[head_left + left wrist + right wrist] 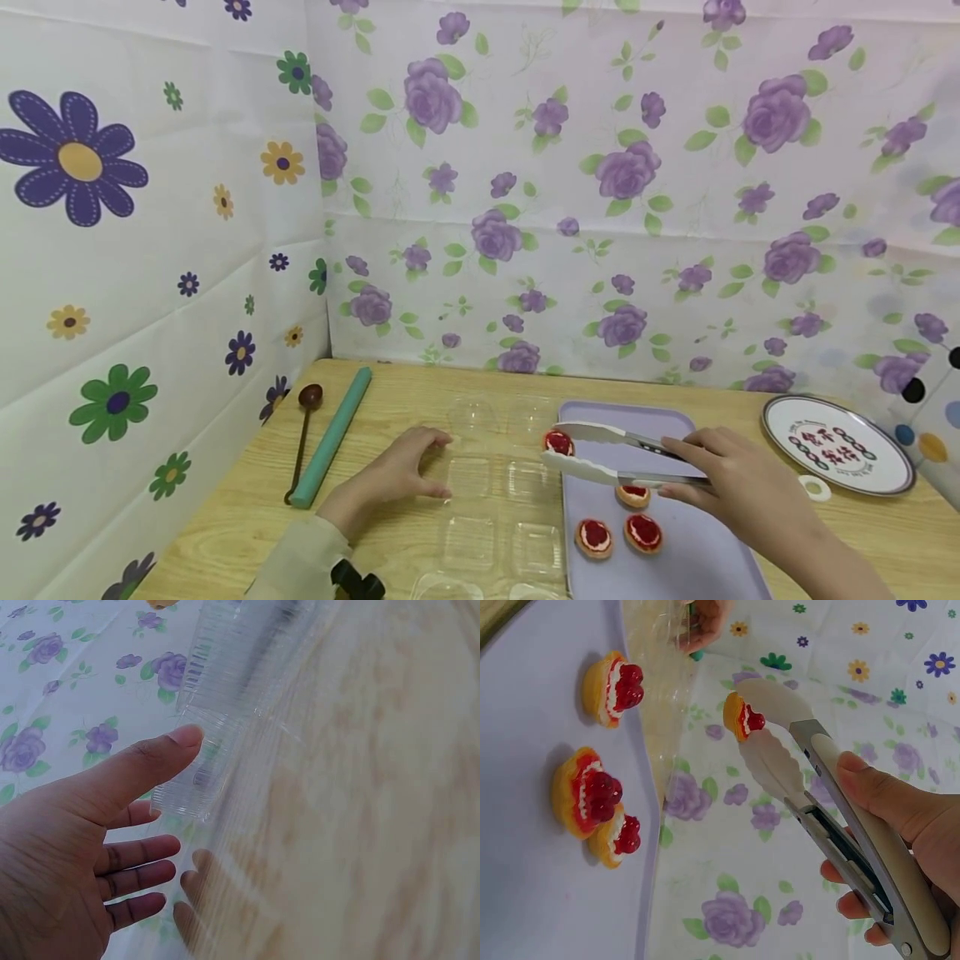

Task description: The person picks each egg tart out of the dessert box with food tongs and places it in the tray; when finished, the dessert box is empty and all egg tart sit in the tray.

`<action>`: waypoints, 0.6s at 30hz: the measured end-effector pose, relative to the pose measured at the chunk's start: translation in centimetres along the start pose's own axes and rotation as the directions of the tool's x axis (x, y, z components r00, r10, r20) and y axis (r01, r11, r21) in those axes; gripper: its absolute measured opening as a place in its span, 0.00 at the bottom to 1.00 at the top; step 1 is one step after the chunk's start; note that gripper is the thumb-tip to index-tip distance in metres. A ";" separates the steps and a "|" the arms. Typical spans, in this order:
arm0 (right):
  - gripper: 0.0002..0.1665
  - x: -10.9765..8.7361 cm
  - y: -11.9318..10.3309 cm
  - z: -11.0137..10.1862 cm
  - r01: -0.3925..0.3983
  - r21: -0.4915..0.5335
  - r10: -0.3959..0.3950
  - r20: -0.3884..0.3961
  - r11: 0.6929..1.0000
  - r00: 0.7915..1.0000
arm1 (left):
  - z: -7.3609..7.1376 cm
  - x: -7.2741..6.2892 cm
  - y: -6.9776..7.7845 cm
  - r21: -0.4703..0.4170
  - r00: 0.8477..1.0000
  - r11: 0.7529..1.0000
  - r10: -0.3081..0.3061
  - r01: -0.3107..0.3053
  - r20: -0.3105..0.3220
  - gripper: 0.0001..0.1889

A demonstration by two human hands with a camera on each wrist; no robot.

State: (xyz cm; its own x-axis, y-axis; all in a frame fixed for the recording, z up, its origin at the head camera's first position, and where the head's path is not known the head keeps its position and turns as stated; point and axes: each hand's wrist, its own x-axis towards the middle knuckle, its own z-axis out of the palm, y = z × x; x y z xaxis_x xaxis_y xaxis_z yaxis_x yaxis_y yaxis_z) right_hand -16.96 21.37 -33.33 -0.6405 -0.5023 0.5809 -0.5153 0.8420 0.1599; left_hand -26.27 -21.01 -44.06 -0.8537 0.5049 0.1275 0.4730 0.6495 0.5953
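My right hand (738,479) grips a pair of tongs (855,825) by the handles. Between the white tong tips a red-topped tart (742,717) is held in the air, near the left edge of the lilac tray (682,533). Several similar tarts, among them one in front (643,533), sit on that tray. My left hand (397,475) has its fingers spread beside a clear plastic container (468,479) with several compartments. In the left wrist view the thumb overlaps the container's edge; whether it touches cannot be told.
At the left lie a teal rolling pin (332,442) and a dark brown ladle (305,429). A white plate with red lettering (840,442) stands at the right, a small white ring (814,488) near it. Floral cloths (525,183) hang behind and to the left.
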 end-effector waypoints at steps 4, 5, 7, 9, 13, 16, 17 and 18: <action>0.30 -0.8 0.4 0.1 -0.012 -0.006 0.012 0.015 1.000 1.000 | 0.0 0.0 0.1 -0.007 1.000 1.000 -0.001 0.001 0.003 0.41; 0.30 -0.9 0.4 0.1 -0.016 -0.011 0.017 0.021 1.000 1.000 | -0.1 0.0 0.1 -0.007 1.000 1.000 -0.001 0.001 0.002 0.41; 0.30 -1.3 0.6 0.2 -0.024 -0.014 0.024 0.032 1.000 0.999 | -0.1 0.0 0.1 -0.008 1.000 1.000 0.001 -0.001 0.001 0.42; 0.30 -1.6 0.8 0.3 -0.030 -0.016 0.030 0.043 0.999 0.999 | -0.1 0.0 0.1 -0.005 1.000 1.000 0.002 -0.002 -0.002 0.41; 0.30 -2.2 1.2 0.7 -0.056 -0.021 0.058 0.076 0.998 0.995 | -0.1 0.0 0.1 -0.002 1.000 1.000 0.005 -0.005 -0.005 0.41; 0.29 -2.6 1.4 1.0 -0.081 -0.024 0.083 0.105 0.996 0.991 | -0.1 0.0 0.0 -0.012 1.000 1.000 0.000 0.000 -0.004 0.41; 0.29 -2.8 1.4 1.1 -0.090 -0.024 0.092 0.118 0.996 0.989 | -0.1 0.0 0.0 -0.017 1.000 1.000 -0.004 0.004 -0.001 0.41; 0.29 -2.9 1.5 1.2 -0.100 -0.022 0.102 0.131 0.995 0.986 | -0.1 0.0 0.0 -0.022 1.000 1.000 -0.009 0.009 -0.001 0.41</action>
State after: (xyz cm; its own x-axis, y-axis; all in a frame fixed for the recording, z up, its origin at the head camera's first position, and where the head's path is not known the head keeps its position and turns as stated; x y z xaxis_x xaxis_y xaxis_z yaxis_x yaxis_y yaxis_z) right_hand -16.56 23.82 -35.77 -0.7587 -0.4355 0.4845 -0.4361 0.8920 0.1188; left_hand -26.27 -21.06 -44.01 -0.8582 0.4983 0.1233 0.4604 0.6410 0.6141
